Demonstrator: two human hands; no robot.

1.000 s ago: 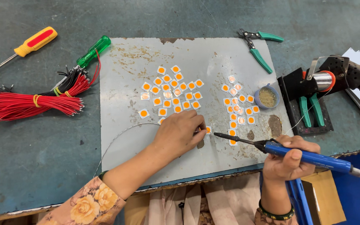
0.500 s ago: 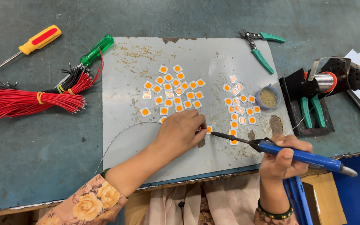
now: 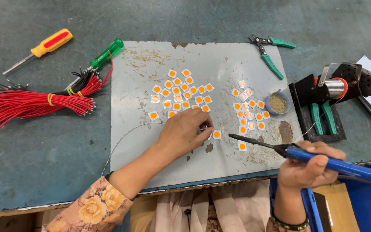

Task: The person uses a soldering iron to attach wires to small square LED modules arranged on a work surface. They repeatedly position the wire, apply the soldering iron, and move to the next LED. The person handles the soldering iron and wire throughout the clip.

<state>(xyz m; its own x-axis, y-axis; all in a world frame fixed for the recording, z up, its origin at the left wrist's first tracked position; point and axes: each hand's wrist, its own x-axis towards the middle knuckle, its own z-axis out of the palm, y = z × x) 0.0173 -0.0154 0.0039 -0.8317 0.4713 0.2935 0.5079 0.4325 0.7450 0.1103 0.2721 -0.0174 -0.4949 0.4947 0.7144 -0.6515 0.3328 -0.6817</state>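
Note:
My left hand (image 3: 184,131) rests on a grey metal mat (image 3: 151,64), fingers pinched together on a thin solder wire (image 3: 127,134) that curves off toward the mat's near-left edge. Its fingertips sit beside one small orange-and-white square chip (image 3: 216,134). My right hand (image 3: 305,169) grips a blue soldering iron (image 3: 340,165); the dark tip points left and hangs a short way right of that chip. Several more chips lie in two clusters on the mat, a larger one (image 3: 181,92) above my left hand and a smaller one (image 3: 247,111) to the right.
A bundle of red wires (image 3: 31,105) lies at left, with a yellow-red screwdriver (image 3: 50,43) and a green one (image 3: 106,52) nearby. Green-handled cutters (image 3: 271,56) lie at the back. A small round tin (image 3: 278,103) and a black stand with a solder spool (image 3: 323,103) sit at right.
The soldering iron tip has drawn back slightly to the right, away from the chip by my left fingertips. My left hand has stayed in place.

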